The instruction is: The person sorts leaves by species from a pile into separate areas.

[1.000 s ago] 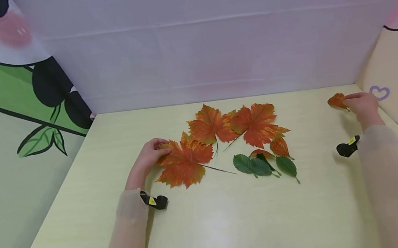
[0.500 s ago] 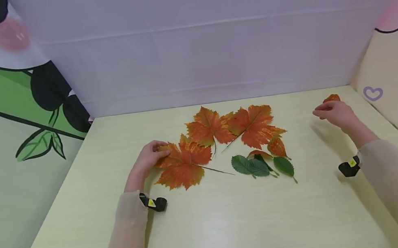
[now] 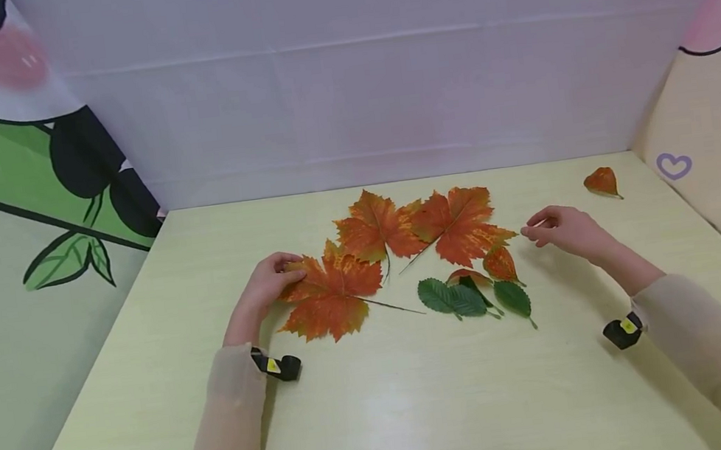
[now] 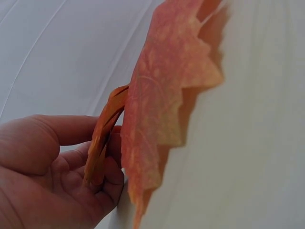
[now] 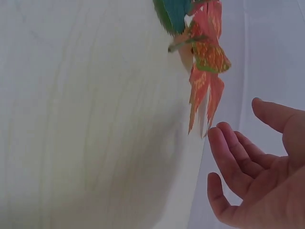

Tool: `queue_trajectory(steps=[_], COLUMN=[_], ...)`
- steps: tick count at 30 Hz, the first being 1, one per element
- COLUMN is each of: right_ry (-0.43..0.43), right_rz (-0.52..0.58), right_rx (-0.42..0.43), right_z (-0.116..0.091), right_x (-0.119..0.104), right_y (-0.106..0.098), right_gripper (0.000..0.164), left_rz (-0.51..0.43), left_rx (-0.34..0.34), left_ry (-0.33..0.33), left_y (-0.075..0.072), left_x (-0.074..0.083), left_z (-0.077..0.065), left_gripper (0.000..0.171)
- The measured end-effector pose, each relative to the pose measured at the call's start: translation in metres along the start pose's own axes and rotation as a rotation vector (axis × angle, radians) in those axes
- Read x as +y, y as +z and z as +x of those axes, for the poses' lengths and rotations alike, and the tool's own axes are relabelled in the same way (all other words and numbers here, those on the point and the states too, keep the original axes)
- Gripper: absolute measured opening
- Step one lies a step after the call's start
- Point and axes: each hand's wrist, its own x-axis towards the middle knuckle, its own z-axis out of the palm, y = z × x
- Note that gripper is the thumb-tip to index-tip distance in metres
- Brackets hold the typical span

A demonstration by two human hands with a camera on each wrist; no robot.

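Observation:
My left hand (image 3: 273,279) pinches the left edge of a large orange maple leaf (image 3: 335,295) on the table. In the left wrist view, an orange leaf piece (image 4: 102,133) sits between thumb and curled fingers, beside the broad leaf blade (image 4: 162,86). My right hand (image 3: 564,231) hovers with nothing in it, its relaxed, spread fingers close to the right tip of another orange maple leaf (image 3: 463,224). A third maple leaf (image 3: 374,227) lies between those two. The right wrist view shows parted thumb and fingers (image 5: 228,157) near the leaf tips.
Below the maple leaves lie small green leaves (image 3: 512,297) and a small orange leaf (image 3: 500,265). Another small orange leaf (image 3: 601,183) lies apart at the back right of the pale table (image 3: 389,415). A cloth backdrop (image 3: 387,103) stands behind.
My right hand let go of the small orange leaf at the back right and moved left toward the maple leaves. My left hand stays on its maple leaf.

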Motion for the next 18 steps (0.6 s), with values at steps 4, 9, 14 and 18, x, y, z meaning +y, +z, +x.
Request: queue_trajectory(steps=[4,9,14,18], right_ry=[-0.013,-0.018,-0.027,-0.034], right_rz=[-0.032,-0.066,-0.077,-0.083], right_rx=[-0.028,-0.065,-0.094,-0.098], right_z=[-0.001,0.0,-0.001,-0.003], right_x=[-0.008,-0.018,-0.02,-0.021], right_y=[0.012,0.024,0.034,0.04], right_gripper=[0.058,0.059,0.053,0.044], left_rz=[0.0,0.006,-0.003,-0.003], left_rx=[0.003,0.005,0.007,0.011], left_ry=[0.008,0.018,0.05,0.051], left_y=[0.0,-0.002,-0.002,-0.001], left_x=[-0.001,-0.004,-0.004,-0.001], left_z=[0.0,-0.002,-0.004,-0.003], left_gripper=[0.038,0.04,0.039,0.038])
